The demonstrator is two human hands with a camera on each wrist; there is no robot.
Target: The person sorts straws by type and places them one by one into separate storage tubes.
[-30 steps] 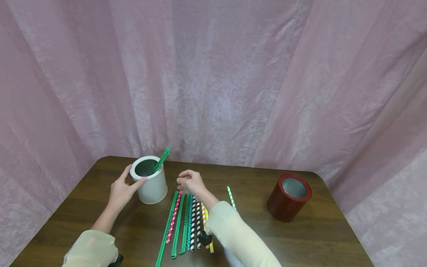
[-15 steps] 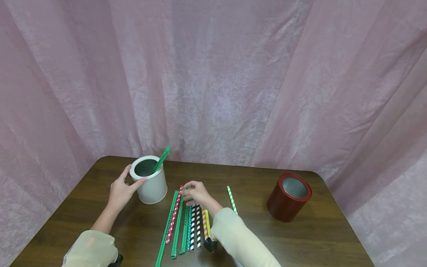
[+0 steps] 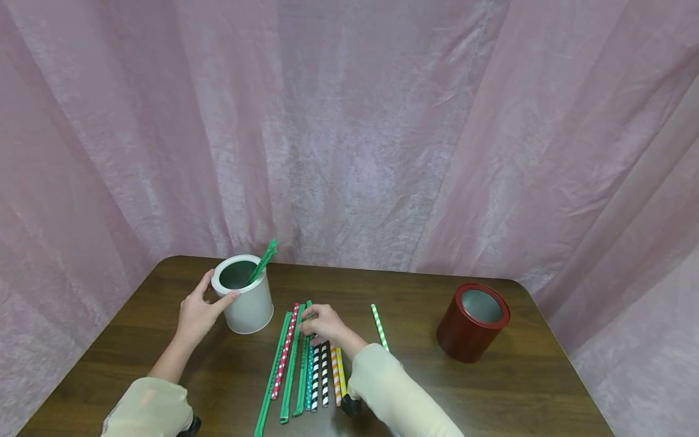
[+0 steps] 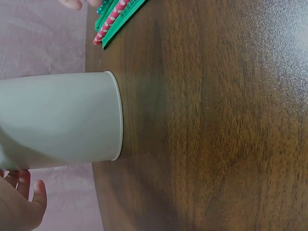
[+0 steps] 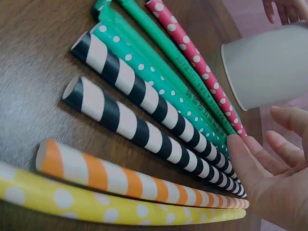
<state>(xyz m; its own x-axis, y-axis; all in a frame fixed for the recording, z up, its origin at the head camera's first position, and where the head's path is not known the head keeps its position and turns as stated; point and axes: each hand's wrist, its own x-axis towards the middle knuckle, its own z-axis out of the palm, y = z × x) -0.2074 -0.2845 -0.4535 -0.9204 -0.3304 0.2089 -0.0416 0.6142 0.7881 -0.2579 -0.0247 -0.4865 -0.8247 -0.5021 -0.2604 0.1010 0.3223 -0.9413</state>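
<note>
- The left hand (image 3: pixel 199 312) is resting against the side of a white cylindrical paper cup (image 3: pixel 247 300), thumb curved round the near wall and fingers reaching the far side of the rim, so it is lightly gripping the cup.
- The cup is standing upright on the dark brown wooden table (image 3: pixel 415 376), at its back left, with a couple of plain green straws (image 3: pixel 264 261) leaning out over its rim.
- The right hand (image 3: pixel 326 323) is lying over the far ends of a row of paper straws just to the right of the cup; its fingertips are pinching the top of a green straw (image 3: pixel 303 331) (the head view shows the tip poking out past the fingers).
- In the right wrist view the fingers (image 5: pixel 269 168) are spreading loosely above the straw ends, so how firm the pinch is cannot be told.
- The row is lying side by side: a red white-dotted straw (image 3: pixel 285 352), green ones, a teal dotted straw (image 5: pixel 159 91), two black-and-white striped straws (image 5: pixel 144 130), an orange striped straw (image 5: pixel 120 180) and a yellow dotted straw (image 5: pixel 115 208).
- A green-and-white striped straw (image 3: pixel 379 326) is lying alone, to the right of the row.
- A dark red cylindrical cup (image 3: pixel 472 323) is standing well apart, at the right.
- A pink fabric curtain (image 3: pixel 349 133) is hanging behind the table.
</note>
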